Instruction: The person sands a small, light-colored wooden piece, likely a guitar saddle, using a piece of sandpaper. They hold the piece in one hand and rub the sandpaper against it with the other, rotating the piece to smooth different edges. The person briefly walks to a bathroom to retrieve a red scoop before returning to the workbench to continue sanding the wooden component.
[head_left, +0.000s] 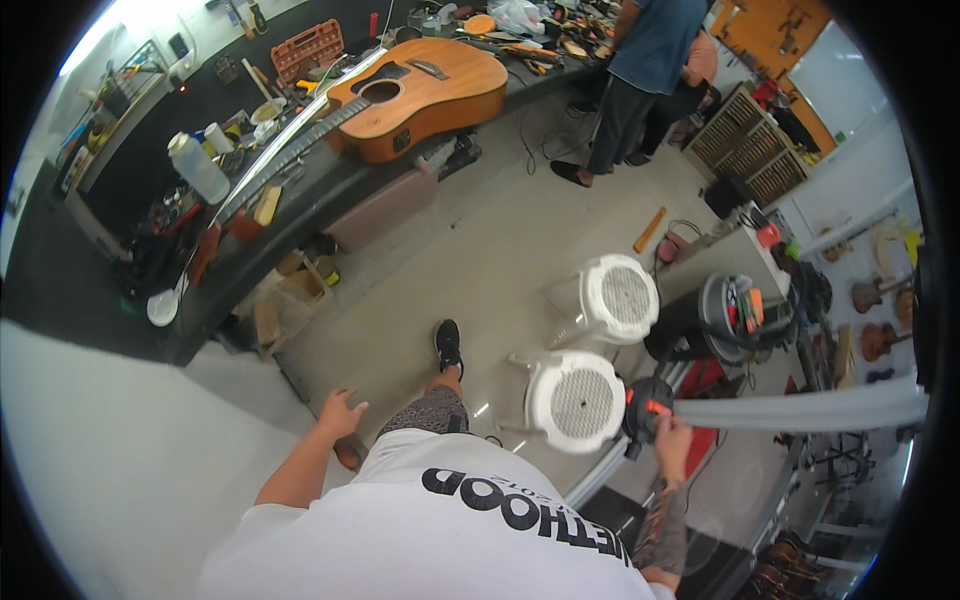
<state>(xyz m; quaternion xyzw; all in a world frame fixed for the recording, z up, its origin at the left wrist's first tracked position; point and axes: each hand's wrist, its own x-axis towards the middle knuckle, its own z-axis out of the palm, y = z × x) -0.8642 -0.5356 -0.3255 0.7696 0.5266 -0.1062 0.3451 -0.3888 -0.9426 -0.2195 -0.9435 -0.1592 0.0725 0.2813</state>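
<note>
My left hand (342, 412) hangs at my side over the floor with its fingers apart, holding nothing. On the right, my right hand (674, 447) reaches out with its fingers closed at the orange part of a black device (645, 412). That device sits beside the nearer white plastic stool (575, 402); its exact kind is unclear. An acoustic guitar (450, 82) with a light brown body lies on the dark workbench (310, 195) ahead, its neck pointing toward the near left.
A second white stool (626, 298) stands just beyond the first. Further right is a grey bin (720, 310) with things on top. Someone in a blue shirt (655, 45) stands by the far bench, with another person behind. A white bottle (198, 168) and tools crowd the bench.
</note>
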